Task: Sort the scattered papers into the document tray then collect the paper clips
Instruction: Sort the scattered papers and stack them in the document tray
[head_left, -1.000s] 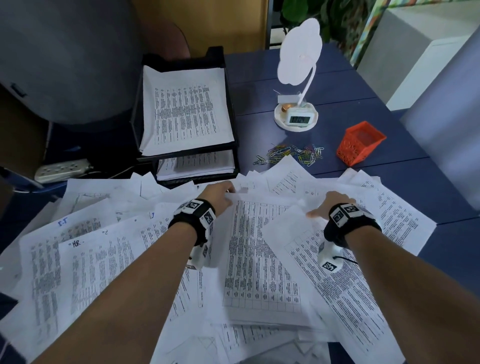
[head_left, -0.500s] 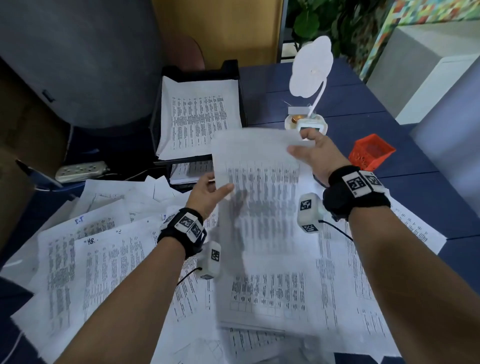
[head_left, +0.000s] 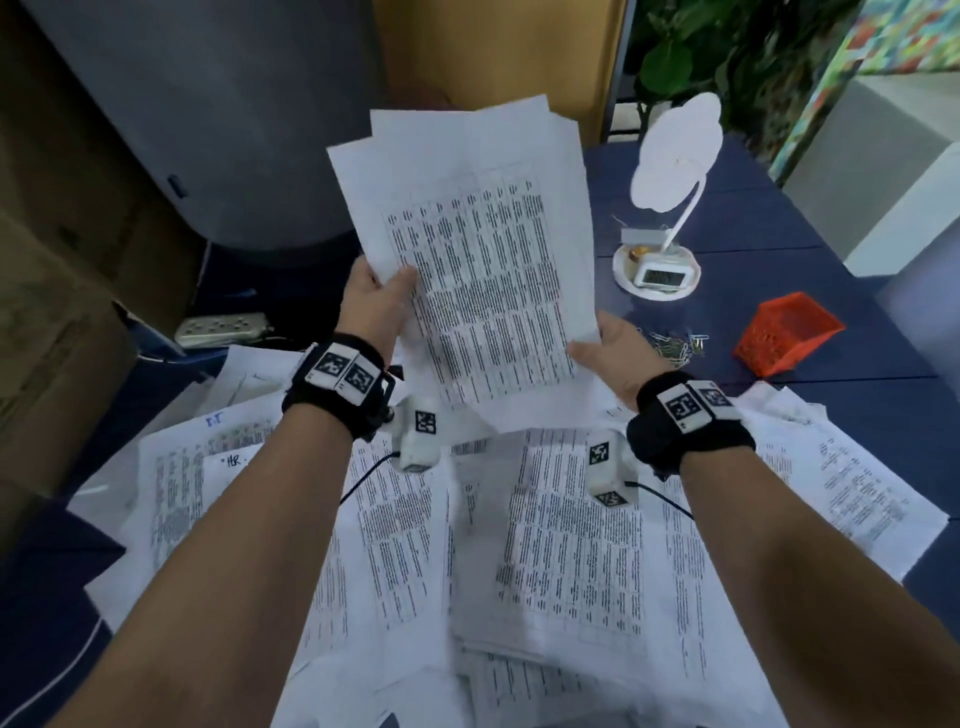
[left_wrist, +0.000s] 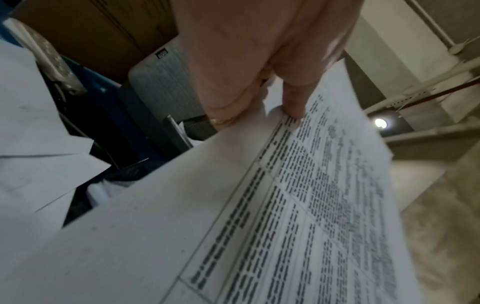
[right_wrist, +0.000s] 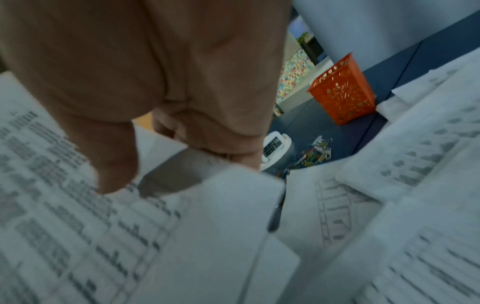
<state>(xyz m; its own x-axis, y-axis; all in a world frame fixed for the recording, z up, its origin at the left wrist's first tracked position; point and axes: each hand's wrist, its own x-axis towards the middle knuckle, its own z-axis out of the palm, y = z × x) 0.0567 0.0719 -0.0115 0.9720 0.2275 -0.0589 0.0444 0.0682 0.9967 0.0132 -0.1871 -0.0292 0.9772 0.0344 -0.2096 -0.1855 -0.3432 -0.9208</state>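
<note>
A small sheaf of printed papers (head_left: 483, 270) stands lifted upright above the desk, hiding the document tray behind it. My left hand (head_left: 382, 299) pinches its left edge, thumb on the front; the wrist view shows that hand (left_wrist: 262, 96) with thumb on the printed page (left_wrist: 298, 205). My right hand (head_left: 605, 345) grips the lower right corner, and the right wrist view shows this hand (right_wrist: 168, 144) with thumb on top of the sheet (right_wrist: 78, 226). Many loose printed sheets (head_left: 561, 551) cover the near desk. A pile of coloured paper clips (head_left: 675, 345) lies beyond the right hand.
An orange mesh basket (head_left: 787, 340) stands on the blue desk (head_left: 831, 249) at the right, seen also in the right wrist view as the basket (right_wrist: 342, 92). A white desk lamp with a clock base (head_left: 657, 273) stands behind the clips. A power strip (head_left: 223, 327) lies at the left.
Both hands have raised the picked-up sheets from the pile to upright in front of the tray. The right hand slid from the top edge down to the lower right corner.
</note>
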